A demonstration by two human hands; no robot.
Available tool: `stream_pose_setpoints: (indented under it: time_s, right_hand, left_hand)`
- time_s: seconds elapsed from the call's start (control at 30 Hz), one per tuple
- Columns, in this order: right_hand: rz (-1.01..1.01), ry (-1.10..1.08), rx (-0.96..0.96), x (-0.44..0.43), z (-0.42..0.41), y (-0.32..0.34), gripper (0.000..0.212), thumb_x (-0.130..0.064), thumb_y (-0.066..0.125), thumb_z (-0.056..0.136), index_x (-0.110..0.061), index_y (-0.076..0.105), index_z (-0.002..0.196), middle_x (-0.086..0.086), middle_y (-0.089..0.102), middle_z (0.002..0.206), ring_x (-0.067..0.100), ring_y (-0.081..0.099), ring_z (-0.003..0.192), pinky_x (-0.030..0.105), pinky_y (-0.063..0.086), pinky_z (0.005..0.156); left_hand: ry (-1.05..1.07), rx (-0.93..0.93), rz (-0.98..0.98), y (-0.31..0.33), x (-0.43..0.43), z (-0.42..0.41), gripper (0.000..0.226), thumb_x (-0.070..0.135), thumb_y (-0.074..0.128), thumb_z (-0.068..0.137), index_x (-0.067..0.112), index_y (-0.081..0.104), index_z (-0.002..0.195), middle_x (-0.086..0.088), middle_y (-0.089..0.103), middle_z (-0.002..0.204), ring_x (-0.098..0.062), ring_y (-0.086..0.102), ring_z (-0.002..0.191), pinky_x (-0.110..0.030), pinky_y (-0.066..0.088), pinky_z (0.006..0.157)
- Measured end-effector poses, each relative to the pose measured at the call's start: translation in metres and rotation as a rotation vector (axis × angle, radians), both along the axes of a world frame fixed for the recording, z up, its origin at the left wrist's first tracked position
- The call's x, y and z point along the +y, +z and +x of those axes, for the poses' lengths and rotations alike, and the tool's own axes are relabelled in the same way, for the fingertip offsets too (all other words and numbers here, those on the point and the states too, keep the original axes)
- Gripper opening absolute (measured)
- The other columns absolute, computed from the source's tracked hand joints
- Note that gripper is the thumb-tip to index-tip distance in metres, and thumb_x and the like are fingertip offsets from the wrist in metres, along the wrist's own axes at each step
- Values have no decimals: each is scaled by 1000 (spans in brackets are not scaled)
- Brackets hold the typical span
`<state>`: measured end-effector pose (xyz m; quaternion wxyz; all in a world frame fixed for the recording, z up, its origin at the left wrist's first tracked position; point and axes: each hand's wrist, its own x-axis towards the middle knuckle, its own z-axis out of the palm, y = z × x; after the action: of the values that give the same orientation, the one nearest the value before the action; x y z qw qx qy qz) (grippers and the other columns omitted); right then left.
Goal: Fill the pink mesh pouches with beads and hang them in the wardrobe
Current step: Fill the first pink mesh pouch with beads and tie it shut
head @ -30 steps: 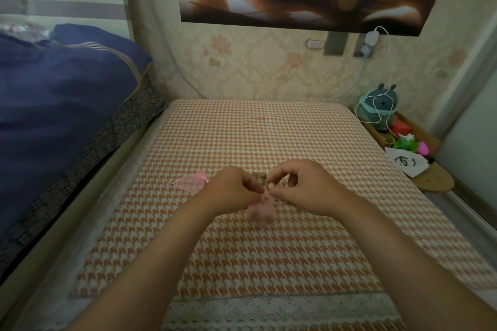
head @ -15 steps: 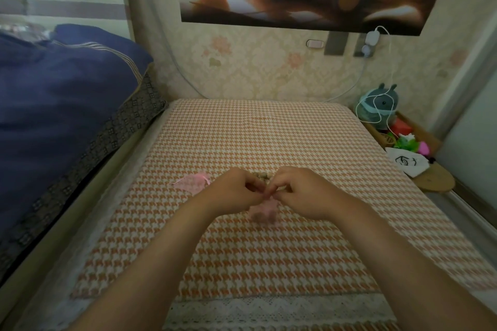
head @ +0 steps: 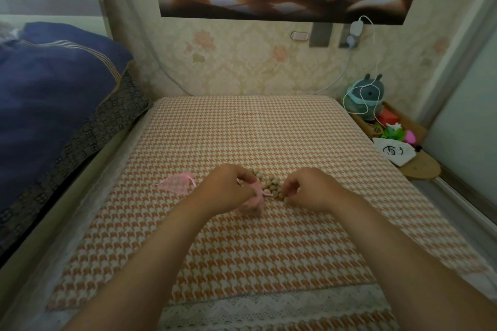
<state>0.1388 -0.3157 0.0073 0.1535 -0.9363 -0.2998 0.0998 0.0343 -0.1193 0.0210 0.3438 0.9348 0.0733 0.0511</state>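
Pink mesh pouch (head: 254,200) gripped in the left hand (head: 228,189); second pouch (head: 177,183) lies flat, left of that hand; two counted. Beads (head: 270,183): one heap between the hands, uncounted; right hand (head: 312,188) pinches some.

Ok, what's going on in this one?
A person is filling a pink mesh pouch by hand over a houndstooth cover. The left hand grips the pouch near its top. The right hand curls its fingers at the edge of a small pile of beads; whether it holds one is unclear. A second pink pouch lies further left, untouched.
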Motion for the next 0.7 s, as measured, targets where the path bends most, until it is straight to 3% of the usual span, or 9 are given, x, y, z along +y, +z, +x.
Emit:
stream_pose_setpoints:
  time_s: [0.1,0.23,0.33,0.43,0.5,0.57,0.7]
  right_hand:
    - [-72,-8,-41,8,0,-4,11,-30,78,81,-36,76,90,-21,59,77,6,61,84,25,47,70]
    - [-100,-36,-44,13,0,-6,9,-26,75,84,-33,76,90,-16,68,89,10,65,89,29,53,76]
    - [105,-83,-86,16,0,3,8,-28,73,88,-33,77,93,-14,73,96,8,67,91,35,58,84]
    - [445,-62,-80,27,-10,19,8,-30,78,86,-30,76,94,-17,71,90,-5,64,84,23,53,79]
    - [547,16,-30,36,-22,27,9,-30,80,84,-29,77,93,-17,72,89,-12,61,74,13,45,70]
    - [521,89,-23,44,-32,27,10,-32,80,84,-29,78,93,-16,73,88,-13,59,68,12,43,65]
    - [414,106,-63,50,-34,21,11,-35,79,84,-33,79,95,-20,72,89,-11,58,70,19,45,68]
  left_hand:
    - [-8,-10,3,-3,3,0,31,22,64,88,20,69,119,8,65,124,5,61,78,-9,42,58]
    - [-10,-2,-35,-5,7,0,30,22,66,89,20,69,119,11,66,112,10,57,63,-5,39,52]
    - [-1,0,-56,-8,10,1,27,23,65,90,23,71,116,12,67,112,7,60,64,-10,41,52]
    - [8,6,-48,-8,12,2,27,24,64,89,24,71,115,10,68,112,3,59,66,-15,43,55]
    - [9,9,-63,-8,12,2,27,22,64,88,23,71,114,11,70,95,4,56,58,-15,41,53]
    - [-4,2,-87,-7,11,1,24,20,62,88,23,72,110,14,66,76,4,52,49,-15,39,48]
    - [-40,-9,-110,-7,12,-3,26,20,61,89,26,72,112,9,73,97,3,56,54,-15,41,51]
